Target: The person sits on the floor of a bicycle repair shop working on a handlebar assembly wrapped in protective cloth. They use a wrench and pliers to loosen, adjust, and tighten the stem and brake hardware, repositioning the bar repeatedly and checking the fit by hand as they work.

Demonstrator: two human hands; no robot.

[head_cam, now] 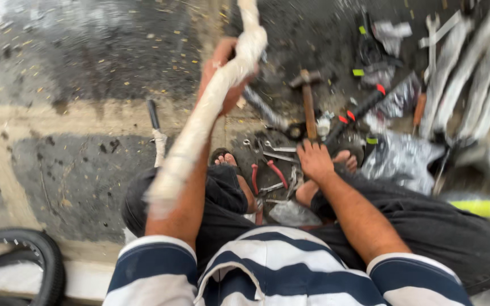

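Observation:
My left hand [222,73] is raised and grips a long part wrapped in white plastic film [199,124], which runs from the top of the view down toward my lap. My right hand [315,160] reaches down to the floor between my feet, fingers spread on a pile of spanners and red-handled pliers [270,167]. A wooden-handled hammer [308,99] lies just beyond that hand. I sit with knees apart in dark shorts and a striped shirt.
More film-wrapped long parts [472,73] lie at the right, with crumpled plastic wrap [404,156], a spanner [432,39] and black tools with red tips [358,110]. A black bicycle tyre [35,255] sits at the lower left. A black-handled tool [155,127] lies on the concrete floor.

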